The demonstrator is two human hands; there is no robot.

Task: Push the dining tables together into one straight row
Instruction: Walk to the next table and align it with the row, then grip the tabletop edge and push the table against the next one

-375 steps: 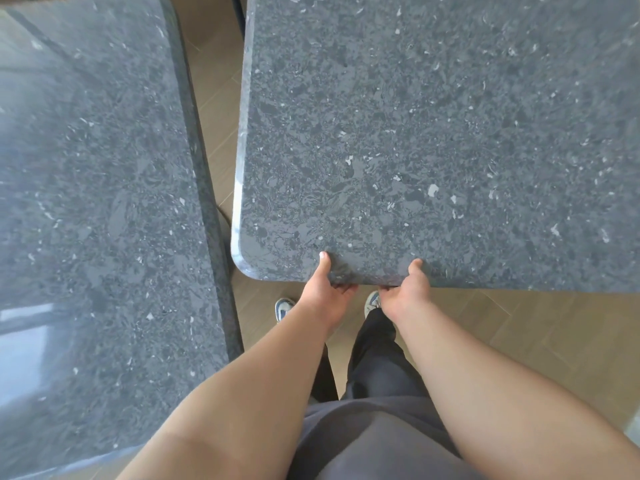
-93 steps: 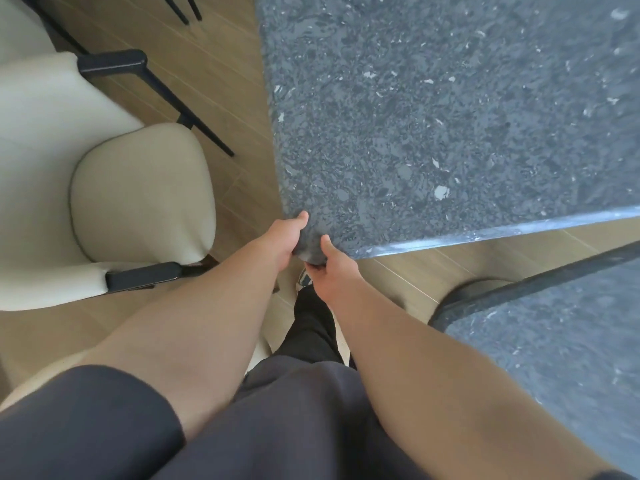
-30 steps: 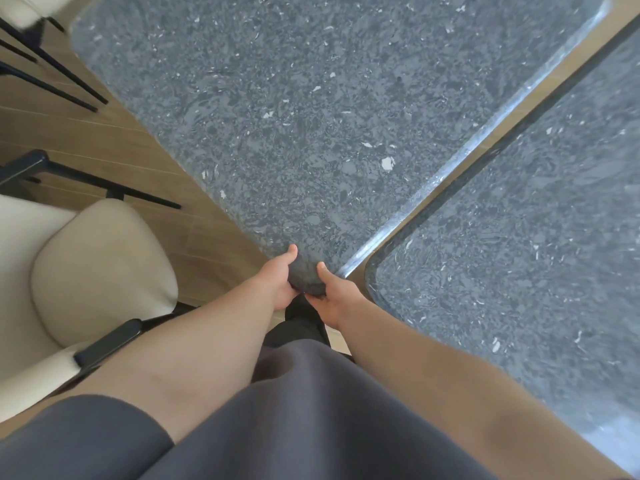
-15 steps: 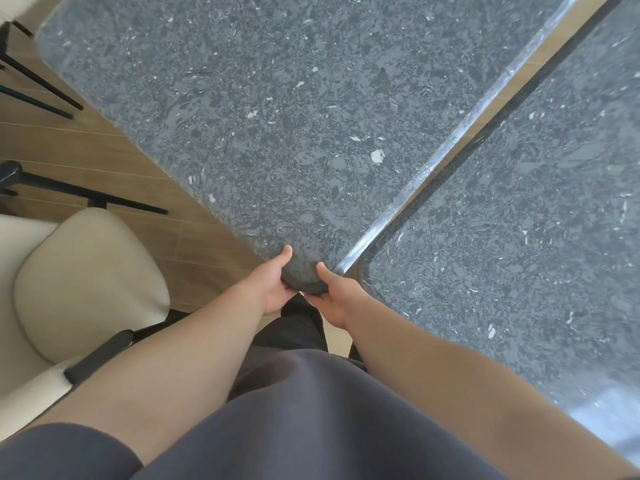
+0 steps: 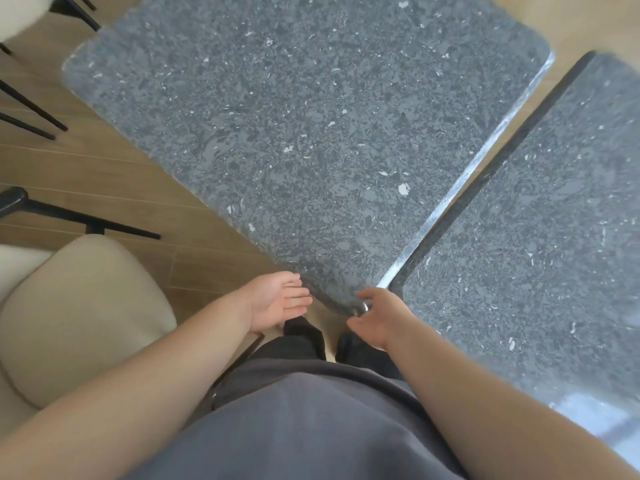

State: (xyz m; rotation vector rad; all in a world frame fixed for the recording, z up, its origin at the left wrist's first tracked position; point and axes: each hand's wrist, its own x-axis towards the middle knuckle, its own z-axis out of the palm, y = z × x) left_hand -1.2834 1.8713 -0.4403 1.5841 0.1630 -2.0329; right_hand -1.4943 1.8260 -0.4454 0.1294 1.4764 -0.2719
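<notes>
Two dark grey speckled stone dining tables fill the view. The nearer-left table (image 5: 311, 140) has its rounded corner pointing at me. The right table (image 5: 540, 244) lies beside it; their long edges meet near me and a narrow gap widens toward the far end. My left hand (image 5: 277, 301) hovers just left of that corner, palm up, fingers straight, holding nothing. My right hand (image 5: 379, 318) is at the corner's right side with relaxed fingers, fingertips at or just off the edge.
A beige upholstered chair (image 5: 79, 317) with black arms stands close at my left. Black chair legs (image 5: 31, 109) cross the wooden floor (image 5: 104, 174) further left. A pale chair seat (image 5: 20, 15) shows at the top left corner.
Both hands have let go of the table corner and opened. The gap between the two tables has closed at the near end. The view has shifted back, showing more of the left table.
</notes>
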